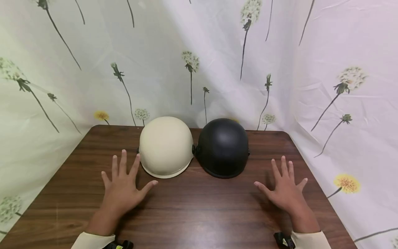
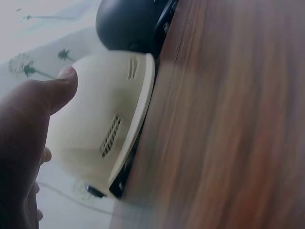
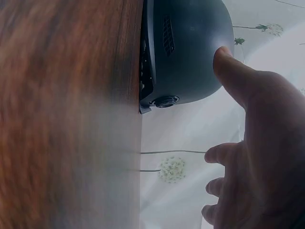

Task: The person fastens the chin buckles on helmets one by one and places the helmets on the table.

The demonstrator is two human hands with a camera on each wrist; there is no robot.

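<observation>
Cream helmet (image 1: pixel 166 147) and black helmet (image 1: pixel 223 148) sit dome-up, side by side, at the back of the bench (image 1: pixel 192 207). Left hand (image 1: pixel 121 190) spread apart near cream; right hand (image 1: pixel 286 193) likewise, off black's right side; neither holds anything. Judgement: both probably stiff, fairly light, not fragile, smooth enough to slip. Best hold: opposite sides of the rim (image 2: pixel 141 102), clear of the knobs (image 3: pixel 166 101).

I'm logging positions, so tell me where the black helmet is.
In the head view, the black helmet sits toward the back of the brown table, immediately right of the cream helmet.
</observation>
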